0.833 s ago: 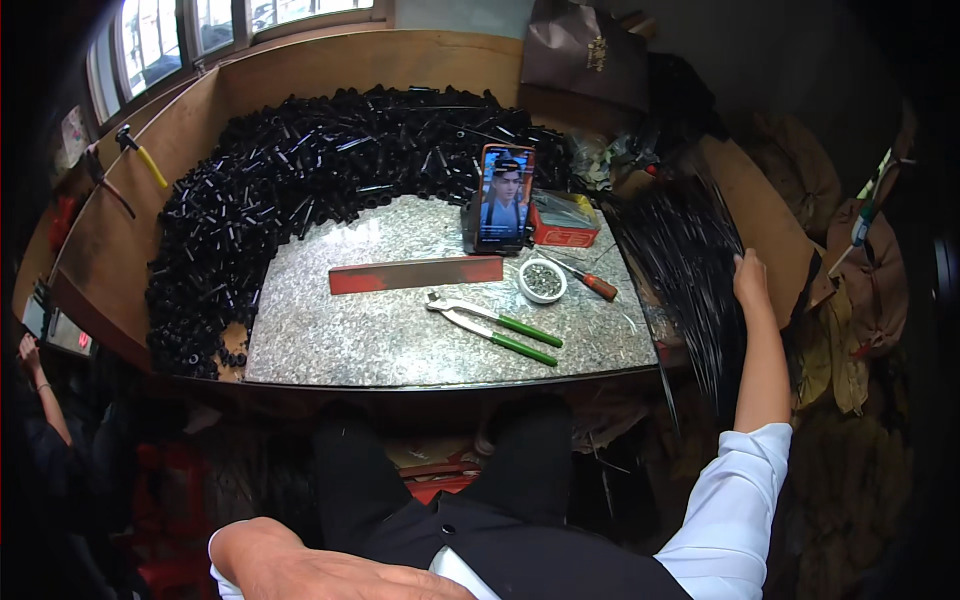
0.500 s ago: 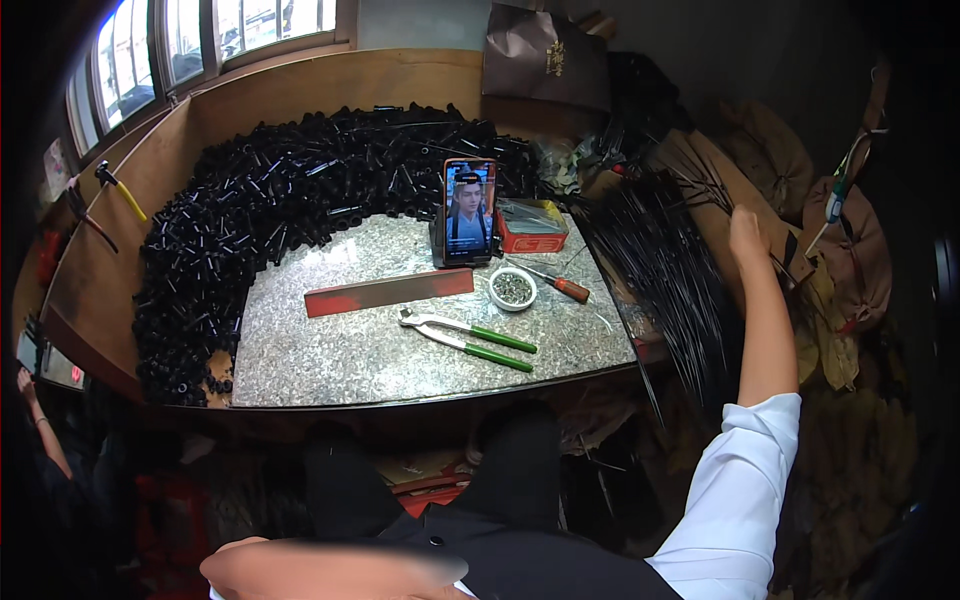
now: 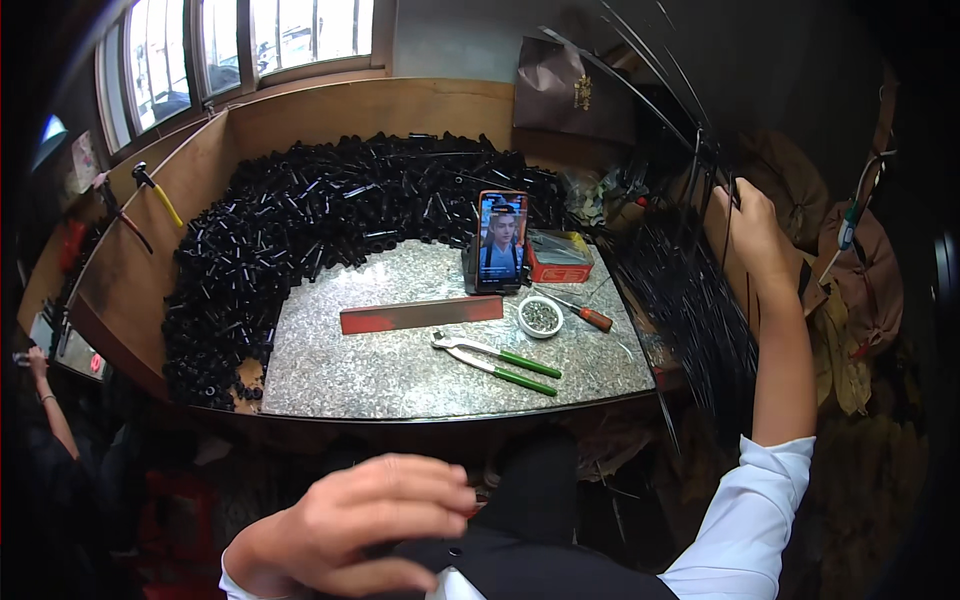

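At the right side, my right hand (image 3: 755, 230) is raised and closed on thin black rods (image 3: 699, 140). Several of these stick up and to the left past the wall. Below that hand lies a large heap of similar black rods (image 3: 690, 310). My left hand (image 3: 385, 515) hangs in front of my body, short of the table's front edge. Its fingers are stretched out and hold nothing. Green-handled pincers (image 3: 515, 360) lie on the speckled tabletop (image 3: 350, 375), beside a white bowl (image 3: 540, 335) of small metal pieces.
Black tubular parts (image 3: 350, 200) are piled along the left and back behind a wooden board (image 3: 140, 280). A reddish bar (image 3: 420, 315), a propped phone (image 3: 502, 240), a red box (image 3: 560, 270) and a screwdriver (image 3: 596, 318) sit on the table. Another person's hand (image 3: 37, 360) shows far left.
My right hand now has black rods lifted above the heap, their ends spread upward. My left hand has moved up and forward from the lower edge. The view has shifted slightly left and up.
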